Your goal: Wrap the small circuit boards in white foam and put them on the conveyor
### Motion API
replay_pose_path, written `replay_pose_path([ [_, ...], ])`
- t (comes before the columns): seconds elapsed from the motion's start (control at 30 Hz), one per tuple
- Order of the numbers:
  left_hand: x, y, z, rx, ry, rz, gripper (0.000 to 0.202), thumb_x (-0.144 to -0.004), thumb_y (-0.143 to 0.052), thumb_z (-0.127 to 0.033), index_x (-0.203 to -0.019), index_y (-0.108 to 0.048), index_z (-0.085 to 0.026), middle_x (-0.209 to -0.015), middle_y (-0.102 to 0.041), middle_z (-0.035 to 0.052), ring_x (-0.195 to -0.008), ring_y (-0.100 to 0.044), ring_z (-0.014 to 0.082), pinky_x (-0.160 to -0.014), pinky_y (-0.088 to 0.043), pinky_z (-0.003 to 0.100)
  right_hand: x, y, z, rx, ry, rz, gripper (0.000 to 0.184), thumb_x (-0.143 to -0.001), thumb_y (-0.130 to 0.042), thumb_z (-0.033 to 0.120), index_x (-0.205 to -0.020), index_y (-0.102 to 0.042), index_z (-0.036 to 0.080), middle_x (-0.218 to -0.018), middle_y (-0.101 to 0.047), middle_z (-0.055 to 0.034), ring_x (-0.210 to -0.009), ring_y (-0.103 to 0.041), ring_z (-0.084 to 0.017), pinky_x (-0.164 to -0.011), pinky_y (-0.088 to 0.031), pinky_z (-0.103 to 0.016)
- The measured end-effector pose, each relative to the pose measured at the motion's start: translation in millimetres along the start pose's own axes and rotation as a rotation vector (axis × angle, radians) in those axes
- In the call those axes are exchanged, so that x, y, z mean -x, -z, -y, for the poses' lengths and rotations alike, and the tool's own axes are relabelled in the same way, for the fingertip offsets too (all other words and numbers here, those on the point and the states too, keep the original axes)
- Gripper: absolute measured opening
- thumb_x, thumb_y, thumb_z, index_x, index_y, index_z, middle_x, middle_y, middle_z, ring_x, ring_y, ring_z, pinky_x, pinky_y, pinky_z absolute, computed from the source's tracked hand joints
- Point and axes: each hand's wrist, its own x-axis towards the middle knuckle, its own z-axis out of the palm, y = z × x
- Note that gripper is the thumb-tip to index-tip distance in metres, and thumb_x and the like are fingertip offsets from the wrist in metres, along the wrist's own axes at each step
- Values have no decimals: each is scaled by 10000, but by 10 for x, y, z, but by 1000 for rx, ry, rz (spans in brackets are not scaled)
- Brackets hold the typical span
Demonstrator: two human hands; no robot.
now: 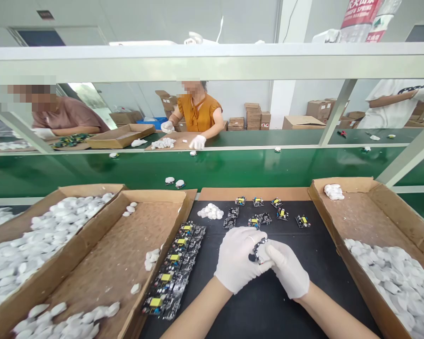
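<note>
My left hand (238, 258), in a white glove, is closed around a small circuit board (257, 249) near the middle of the black mat. My right hand (289, 266), gloved too, pinches a white padded piece (264, 252) against that board. Just beyond the hands lie several loose circuit boards with yellow parts (282, 214). A small heap of white pieces (210, 211) sits at the mat's back left. Along the left edge runs a row of joined circuit boards (174, 257).
Cardboard trays with white pieces flank the mat, a left tray (102, 245) and a right tray (371, 202). Behind runs a green conveyor belt (233, 167) carrying small boards. A metal shelf frame (212, 68) crosses above. Co-workers, one in an orange top (199, 113), work beyond it.
</note>
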Motion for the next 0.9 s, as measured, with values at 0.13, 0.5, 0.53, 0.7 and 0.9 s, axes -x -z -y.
replay_pose_path([
  [0.13,-12,20,0,-2,-20,-34,267,-621,-672,-270,-881,-634,-221,-780,-720,-11,-819,-666,205,-784,-499,366,-17,2,82,177,-17,44,438,-677,-639,577,-659,-559,146,-677,-502,-7,-683,-417,-161,-644,-332,-282],
  [0.5,-32,20,-43,29,28,-23,272,-593,-674,-268,-859,-654,-216,-792,-719,-1,-803,-663,204,-766,-507,360,-10,20,-13,-134,-66,78,332,-776,-606,460,-703,-626,137,-743,-589,-47,-733,-479,-172,-703,-365,-307],
  [0.53,-23,16,-42,44,43,-17,281,-585,-688,-287,-855,-661,-217,-796,-719,3,-812,-662,210,-769,-509,365,-12,22,-22,-161,-87,75,371,-783,-583,501,-707,-630,141,-749,-591,-50,-736,-483,-175,-705,-371,-310],
  [0.7,9,-14,-29,91,85,53,308,-560,-711,-336,-843,-682,-217,-806,-717,16,-803,-660,216,-756,-524,369,-19,31,-39,-259,-189,24,462,-791,-519,593,-650,-618,165,-739,-604,-47,-716,-503,-171,-732,-387,-316],
  [0.9,-25,-17,-24,25,119,127,261,-538,-713,-334,-775,-683,-228,-778,-713,19,-723,-653,217,-700,-524,369,-36,55,-24,-4,-153,-50,478,-786,-530,585,-691,-635,128,-691,-584,-40,-675,-454,-154,-658,-373,-290],
])
